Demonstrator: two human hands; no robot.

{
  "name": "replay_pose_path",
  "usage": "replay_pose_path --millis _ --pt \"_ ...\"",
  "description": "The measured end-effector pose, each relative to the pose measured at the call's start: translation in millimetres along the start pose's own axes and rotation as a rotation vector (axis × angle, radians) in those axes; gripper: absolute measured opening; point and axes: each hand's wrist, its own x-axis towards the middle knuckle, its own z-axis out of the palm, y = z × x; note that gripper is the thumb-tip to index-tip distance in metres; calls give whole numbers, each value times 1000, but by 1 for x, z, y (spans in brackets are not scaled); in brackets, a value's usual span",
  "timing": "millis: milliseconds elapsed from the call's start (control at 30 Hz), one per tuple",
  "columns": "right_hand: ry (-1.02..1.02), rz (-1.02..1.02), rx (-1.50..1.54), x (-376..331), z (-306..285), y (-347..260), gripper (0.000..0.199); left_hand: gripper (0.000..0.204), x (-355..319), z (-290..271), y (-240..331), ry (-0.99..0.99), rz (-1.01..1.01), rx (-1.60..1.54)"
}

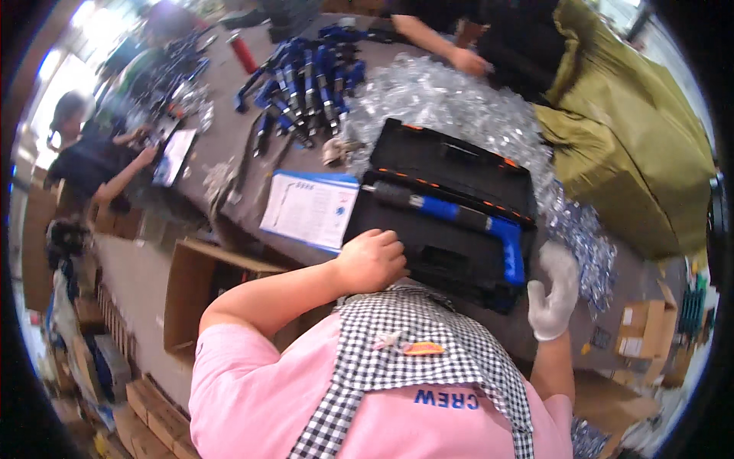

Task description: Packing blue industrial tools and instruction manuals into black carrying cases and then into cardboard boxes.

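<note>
In front of me an open black tool case [428,241] lies on the table, its lid [451,157] tipped back on the far side. Inside rests a long blue-and-black tool [440,208] with a pistol-shaped handle at its right end; its exact kind is unclear. My bare left hand [375,262] is at the case's near left corner, fingers curled; what they hold, if anything, is hidden. Off the case's right end, my right hand [554,294] wears a pale grey glove. Its thumb stands apart from the stretched fingers, with nothing visible in it.
A printed sheet [310,210] lies left of the case. Clear plastic packaging [436,96] heaps behind it, and similar blue tools [306,84] pile at far left. Olive cloth [627,130] drapes at right. Another person [84,153] works at left; someone else's hand [468,61] shows across the table.
</note>
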Motion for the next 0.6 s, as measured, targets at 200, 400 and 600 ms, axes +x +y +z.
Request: replay_pose_path --millis 200,400,600 --pt "-734 -66 -485 34 60 -35 86 14 -23 8 1 37 119 7" --pt "-693 -84 -490 29 70 -16 88 28 -28 -21 -18 282 21 -477" --pt "-576 -199 -409 34 76 -10 88 47 -103 13 -175 -41 -946 -55"
